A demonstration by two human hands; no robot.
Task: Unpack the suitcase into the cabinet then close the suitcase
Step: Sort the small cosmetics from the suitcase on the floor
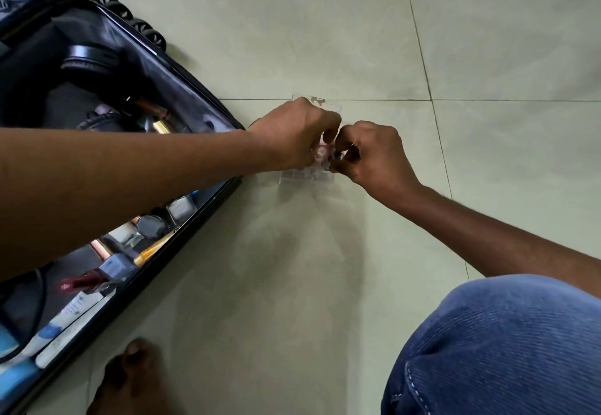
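Fingers [328, 136] of left hand [292, 136] and right hand [370, 154]: both curled tight, pinching clear plastic box [307, 177] of small items on floor [325, 40]. Suitcase [208, 105] open at left, well stocked: headphones [89, 60], bottles [153, 222]. Cabinet not visible. Advice: keep box level, lid secured before lifting; contents small, spill risk.

Open suitcase [182, 96] lies on tiled floor [325, 24] at left, holding headphones [87, 57], bottles and tubes. Just beside it, a clear plastic box [309, 177] sits on the floor. Left hand [292, 135] and right hand [370, 154] meet over the box, fingers curled on small items there; contents blurred. Bare foot [130, 379] and blue-clad knee [504, 349] at bottom.
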